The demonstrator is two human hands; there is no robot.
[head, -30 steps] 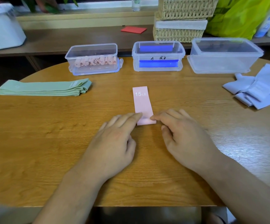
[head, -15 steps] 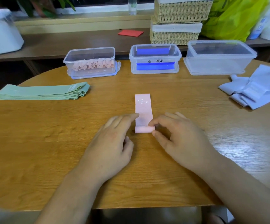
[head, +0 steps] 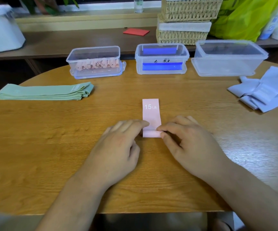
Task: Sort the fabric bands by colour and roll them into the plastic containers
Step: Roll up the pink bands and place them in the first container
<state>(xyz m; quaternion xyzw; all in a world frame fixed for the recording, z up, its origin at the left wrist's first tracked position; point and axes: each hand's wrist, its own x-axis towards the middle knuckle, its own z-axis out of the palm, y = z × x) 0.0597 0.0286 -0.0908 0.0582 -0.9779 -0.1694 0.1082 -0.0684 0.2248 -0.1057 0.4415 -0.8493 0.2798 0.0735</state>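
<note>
A pink band point(head: 151, 112) marked "15 LB" lies flat on the middle of the wooden table point(head: 51, 147), its near end curled into a small roll. My left hand point(head: 118, 147) touches the roll's left side with straight fingertips. My right hand point(head: 190, 142) pinches the roll's right end between thumb and forefinger. At the back stand three clear containers: the left container point(head: 95, 64) with pink rolls, the middle container point(head: 162, 59) with blue clips, and the larger right container point(head: 228, 59). Green bands point(head: 43, 92) lie folded at the left, pale lilac bands point(head: 268, 92) at the right.
Behind the table runs a low shelf point(head: 85, 40) with a red card point(head: 136, 32), wicker baskets point(head: 185, 22), a yellow-green bag point(head: 245, 17) and a white appliance point(head: 1, 30). The table's near edge lies just under my forearms.
The near end of the pink band has been turned over into a small roll, and the flat part is shorter. Both hands stayed at the band's near end.
</note>
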